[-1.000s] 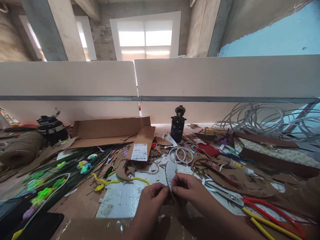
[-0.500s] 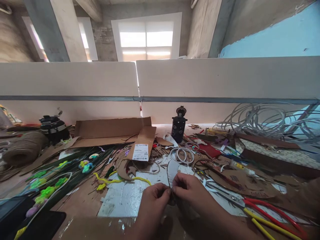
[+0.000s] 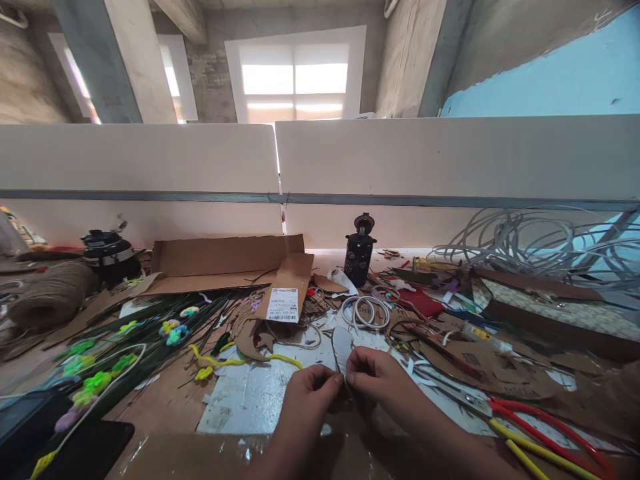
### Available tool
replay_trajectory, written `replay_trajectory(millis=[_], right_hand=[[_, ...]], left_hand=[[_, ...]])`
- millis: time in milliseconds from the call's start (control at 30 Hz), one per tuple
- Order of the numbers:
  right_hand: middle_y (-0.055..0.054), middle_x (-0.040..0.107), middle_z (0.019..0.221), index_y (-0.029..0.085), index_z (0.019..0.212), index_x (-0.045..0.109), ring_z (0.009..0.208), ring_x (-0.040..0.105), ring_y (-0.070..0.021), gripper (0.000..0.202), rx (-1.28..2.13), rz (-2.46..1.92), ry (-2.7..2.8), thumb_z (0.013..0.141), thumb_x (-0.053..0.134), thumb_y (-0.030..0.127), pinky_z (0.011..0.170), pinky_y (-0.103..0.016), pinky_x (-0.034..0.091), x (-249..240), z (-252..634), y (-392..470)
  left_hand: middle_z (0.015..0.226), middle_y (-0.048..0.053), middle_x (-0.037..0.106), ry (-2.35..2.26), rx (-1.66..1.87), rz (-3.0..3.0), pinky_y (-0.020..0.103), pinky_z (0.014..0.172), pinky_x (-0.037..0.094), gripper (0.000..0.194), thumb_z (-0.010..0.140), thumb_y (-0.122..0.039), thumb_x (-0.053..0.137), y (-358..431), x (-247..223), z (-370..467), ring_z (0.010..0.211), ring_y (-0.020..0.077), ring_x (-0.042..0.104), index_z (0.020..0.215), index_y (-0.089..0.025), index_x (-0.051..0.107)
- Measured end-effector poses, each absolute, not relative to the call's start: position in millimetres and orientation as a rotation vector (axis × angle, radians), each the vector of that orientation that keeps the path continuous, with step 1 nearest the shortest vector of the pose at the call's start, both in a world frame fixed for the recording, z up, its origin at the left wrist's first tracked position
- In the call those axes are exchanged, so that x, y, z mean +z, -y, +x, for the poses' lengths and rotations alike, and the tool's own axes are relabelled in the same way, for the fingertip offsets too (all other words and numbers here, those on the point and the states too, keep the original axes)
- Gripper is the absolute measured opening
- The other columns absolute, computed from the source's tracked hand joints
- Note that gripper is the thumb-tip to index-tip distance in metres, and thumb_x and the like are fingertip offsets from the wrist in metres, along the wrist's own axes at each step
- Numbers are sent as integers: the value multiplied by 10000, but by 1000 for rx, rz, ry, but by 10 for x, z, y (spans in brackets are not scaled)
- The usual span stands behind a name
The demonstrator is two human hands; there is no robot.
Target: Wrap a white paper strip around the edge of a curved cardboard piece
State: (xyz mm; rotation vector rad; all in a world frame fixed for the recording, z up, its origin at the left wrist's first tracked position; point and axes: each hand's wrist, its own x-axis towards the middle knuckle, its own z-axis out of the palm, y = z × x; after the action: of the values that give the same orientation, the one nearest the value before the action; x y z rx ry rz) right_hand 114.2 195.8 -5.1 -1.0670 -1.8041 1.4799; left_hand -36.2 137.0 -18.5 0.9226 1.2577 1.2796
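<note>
A pale, leaf-shaped piece with a thin dark edge stands up between my two hands, low in the middle of the head view. My left hand is closed in a pinch at its lower end. Right against those fingertips, my right hand also pinches the piece, along its right side. Fingers cover the lower part, so what exactly lies between the tips is hidden. Beyond the hands lie white rings and a cardboard crescent. Red-handled scissors rest to the right of my right hand.
A black bottle stands open-lidded behind the rings. Folded cardboard, a twine spool and colourful fuzzy flowers lie to the left. Coiled pale tubing and a patterned bag sit at the right. A yellow fuzzy stem is nearby.
The leaf-shaped piece has tipped slightly left and sunk a little between my fingers. Both hands keep their pinch, almost in place. The whole view has shifted slightly.
</note>
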Motion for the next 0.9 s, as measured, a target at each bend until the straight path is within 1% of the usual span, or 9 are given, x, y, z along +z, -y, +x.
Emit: replay_trajectory(millis=[133, 233, 333, 400, 500, 600, 700, 900], right_hand=[[18, 582, 641, 200, 683, 568, 644, 531, -155, 78, 1424, -1082, 1875, 617, 557, 160, 591, -238, 397, -64, 1147, -1963], [18, 589, 678, 202, 726, 571, 649, 533, -151, 84, 1399, -1111, 1836, 654, 551, 163, 583, -234, 395, -72, 1135, -1908], [14, 590, 675, 200, 717, 580, 649, 529, -151, 43, 1236, -1193, 1852, 707, 548, 172, 563, -233, 374, -24, 1123, -1844], [2, 620, 689, 195, 715, 619, 673, 550, -162, 57, 1092, -1208, 1961, 726, 565, 179, 586, -242, 381, 64, 1122, -1825], [-23, 673, 755, 191, 733, 677, 732, 596, -183, 102, 951, -1151, 2064, 736, 576, 175, 657, -260, 415, 232, 1122, -1832], [-31, 691, 757, 189, 749, 698, 724, 618, -188, 121, 982, -1113, 2036, 763, 579, 200, 659, -264, 431, 342, 1098, -1843], [-34, 703, 750, 186, 750, 711, 713, 623, -194, 137, 1000, -1098, 2007, 788, 590, 241, 655, -272, 436, 357, 1054, -1836], [-31, 719, 758, 196, 776, 738, 733, 639, -208, 139, 1022, -1086, 1926, 786, 613, 255, 680, -286, 459, 290, 990, -1791]], left_hand=[[580, 38, 641, -1241, 1298, 858, 258, 572, 395, 208, 656, -326, 738, -1393, -247, -351, 555, 150, 553, 646, -119, 715], [598, 42, 656, -1223, 1301, 829, 259, 567, 392, 207, 662, -323, 741, -1386, -266, -334, 567, 156, 567, 677, -118, 721], [575, 22, 629, -1242, 1326, 860, 252, 549, 368, 217, 675, -335, 738, -1376, -236, -321, 543, 139, 528, 666, -120, 710], [568, 15, 618, -1256, 1345, 901, 251, 545, 366, 232, 683, -353, 732, -1373, -193, -318, 541, 137, 513, 656, -124, 704], [598, 35, 656, -1295, 1392, 941, 260, 563, 405, 242, 688, -375, 718, -1368, -124, -320, 587, 168, 562, 666, -135, 710], [696, 70, 727, -1302, 1475, 989, 297, 667, 483, 244, 728, -387, 695, -1351, -91, -332, 710, 226, 647, 723, -146, 731], [788, 75, 767, -1332, 1531, 1079, 323, 756, 510, 227, 783, -364, 662, -1329, -97, -356, 802, 257, 681, 804, -160, 759], [844, 69, 800, -1497, 1529, 1217, 314, 744, 521, 227, 816, -334, 643, -1311, -127, -412, 822, 272, 711, 904, -193, 798]])
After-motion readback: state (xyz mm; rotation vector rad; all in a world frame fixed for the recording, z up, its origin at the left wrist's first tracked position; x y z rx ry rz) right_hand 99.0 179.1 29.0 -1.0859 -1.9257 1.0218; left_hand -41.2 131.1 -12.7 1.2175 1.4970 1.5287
